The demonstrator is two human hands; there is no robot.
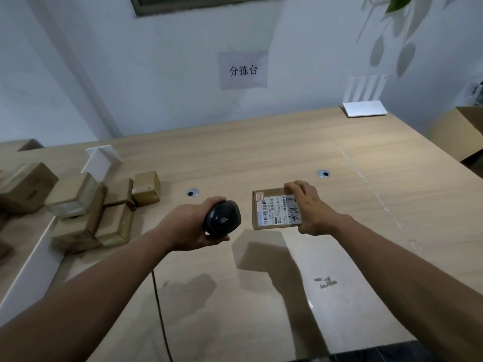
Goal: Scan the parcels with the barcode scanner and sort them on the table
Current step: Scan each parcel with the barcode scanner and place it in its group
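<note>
both bare forearms reach over the table [261,158], left hand [188,226] wrapped round the barcode scanner [222,218], right hand [311,207] gripping a labelled flat parcel [271,210] by its edge.

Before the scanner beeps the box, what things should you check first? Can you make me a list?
1. Scanner held firmly in the left hand: ok.
2. Flat parcel kept in place by the right hand, which grips its right edge: ok.
3. Label facing up, barcode uncovered: ok, though the fingers cover the label's right end.
4. Scanner pointed at the barcode: cannot tell, since its back faces the camera.
5. Scanner cable free, not caught on anything: ok as far as it shows.
6. Bare table left for sorting, away from the pile of boxes: ok.
</note>
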